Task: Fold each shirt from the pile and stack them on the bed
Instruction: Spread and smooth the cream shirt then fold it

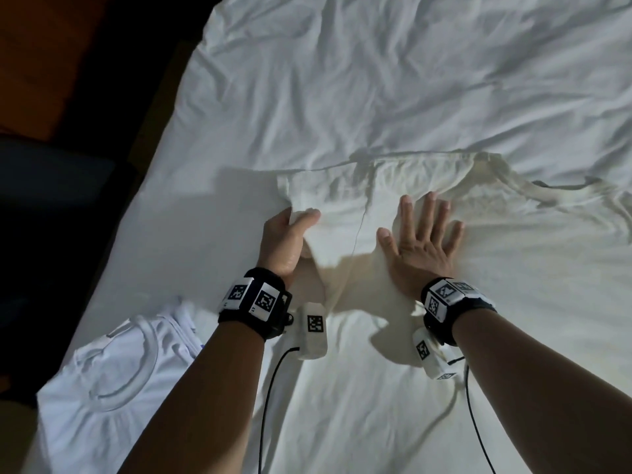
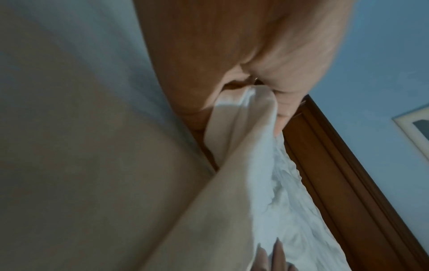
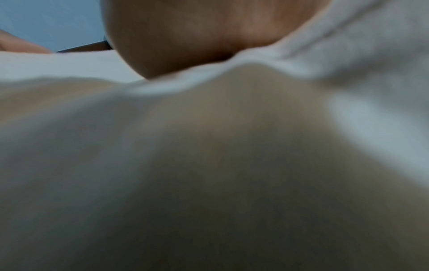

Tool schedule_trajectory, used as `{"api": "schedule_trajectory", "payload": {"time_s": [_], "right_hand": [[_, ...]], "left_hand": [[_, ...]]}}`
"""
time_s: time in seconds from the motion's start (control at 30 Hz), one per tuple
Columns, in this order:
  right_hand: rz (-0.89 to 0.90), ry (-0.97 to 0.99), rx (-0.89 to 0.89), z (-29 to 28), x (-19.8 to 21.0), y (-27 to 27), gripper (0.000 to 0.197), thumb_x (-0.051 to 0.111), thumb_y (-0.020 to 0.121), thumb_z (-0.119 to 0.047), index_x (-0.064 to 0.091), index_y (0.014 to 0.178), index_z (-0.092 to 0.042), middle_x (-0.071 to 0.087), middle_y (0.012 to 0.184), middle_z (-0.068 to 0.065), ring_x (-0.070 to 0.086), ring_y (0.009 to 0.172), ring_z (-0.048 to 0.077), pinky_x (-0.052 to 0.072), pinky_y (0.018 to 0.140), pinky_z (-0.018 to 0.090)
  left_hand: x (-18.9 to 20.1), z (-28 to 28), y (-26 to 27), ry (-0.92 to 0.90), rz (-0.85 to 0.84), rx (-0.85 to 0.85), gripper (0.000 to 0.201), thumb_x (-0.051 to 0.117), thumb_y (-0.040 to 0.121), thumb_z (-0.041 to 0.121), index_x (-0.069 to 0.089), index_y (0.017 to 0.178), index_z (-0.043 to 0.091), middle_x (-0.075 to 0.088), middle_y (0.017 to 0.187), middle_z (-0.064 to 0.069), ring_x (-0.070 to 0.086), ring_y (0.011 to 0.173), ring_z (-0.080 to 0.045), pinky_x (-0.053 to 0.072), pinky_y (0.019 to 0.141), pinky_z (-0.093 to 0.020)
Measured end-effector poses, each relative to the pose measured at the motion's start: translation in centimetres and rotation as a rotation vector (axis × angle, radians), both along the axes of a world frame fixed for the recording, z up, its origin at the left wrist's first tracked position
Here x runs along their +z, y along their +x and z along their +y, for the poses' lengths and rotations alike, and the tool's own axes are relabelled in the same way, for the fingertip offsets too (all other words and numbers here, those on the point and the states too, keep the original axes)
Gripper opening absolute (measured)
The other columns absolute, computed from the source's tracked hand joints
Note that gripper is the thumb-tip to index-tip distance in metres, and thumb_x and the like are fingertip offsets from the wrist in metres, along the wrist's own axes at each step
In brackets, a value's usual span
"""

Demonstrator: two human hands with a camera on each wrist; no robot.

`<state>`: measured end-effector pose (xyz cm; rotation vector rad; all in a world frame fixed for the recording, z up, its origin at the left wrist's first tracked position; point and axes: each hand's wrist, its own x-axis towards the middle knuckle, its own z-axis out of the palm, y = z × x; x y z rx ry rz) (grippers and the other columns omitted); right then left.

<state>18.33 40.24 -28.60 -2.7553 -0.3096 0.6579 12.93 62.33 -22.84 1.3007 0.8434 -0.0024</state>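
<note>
We see the white bed (image 1: 342, 80), cream shirt (image 1: 376, 336) spread across its near middle, folded white shirt (image 1: 113, 367) near left, our right hand (image 1: 422, 241) pressing flat, fingers spread, our left hand (image 1: 284, 239) pinching a shirt fold.

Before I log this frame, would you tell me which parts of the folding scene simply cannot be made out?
- Right hand: in the right wrist view, blur and bunched cream shirt hide its fingers.
- Left hand: in the head view, the gripped shirt edge covers its fingertips.
- White shirt: the head view's bottom edge and the left forearm cut it off.
</note>
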Motion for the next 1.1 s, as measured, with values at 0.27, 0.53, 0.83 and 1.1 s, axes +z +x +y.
{"api": "schedule_trajectory", "payload": {"time_s": [0.27,0.53,0.83,1.1], "right_hand": [[0.002,-0.012,-0.003,0.0,0.1,0.0,0.073,0.01,0.099,-0.072,-0.024,0.156,-0.041,-0.041,0.16,-0.003,-0.041,0.146,0.021,-0.024,0.118,0.052],[0.004,-0.009,0.006,0.0,0.1,-0.1,0.073,0.007,0.099,-0.073,-0.027,0.155,-0.04,-0.044,0.158,-0.003,-0.043,0.144,0.021,-0.023,0.119,0.054],[0.014,0.018,0.006,-0.3,0.1,0.1,0.063,0.006,0.104,-0.059,-0.027,0.154,-0.042,-0.045,0.157,-0.005,-0.044,0.144,0.019,-0.028,0.117,0.05],[0.082,0.094,0.038,-0.6,1.0,0.7,0.064,0.013,0.105,-0.055,-0.028,0.153,-0.044,-0.046,0.156,-0.006,-0.046,0.141,0.016,-0.028,0.117,0.049]], "left_hand": [[-2.4,2.0,-2.2,0.334,-0.007,0.195,0.025,0.078,0.085,0.021,0.061,0.072,0.009,0.061,0.066,0.005,0.057,0.065,-0.013,0.05,0.068,-0.035],[-0.8,0.3,-1.5,1.192,-0.061,0.087,0.035,0.053,0.097,0.019,0.062,0.128,0.006,0.062,0.122,-0.017,0.058,0.11,-0.032,0.046,0.091,-0.039],[-4.2,-0.4,1.7,1.385,0.272,-1.028,0.08,0.008,0.095,0.066,-0.009,0.163,0.028,-0.019,0.17,-0.008,-0.013,0.158,-0.027,-0.003,0.125,-0.057],[-1.0,-7.7,5.5,1.447,-0.023,-1.128,0.068,0.024,0.107,0.047,-0.007,0.164,0.026,-0.03,0.166,-0.011,-0.028,0.153,-0.03,-0.01,0.124,-0.058]]}}
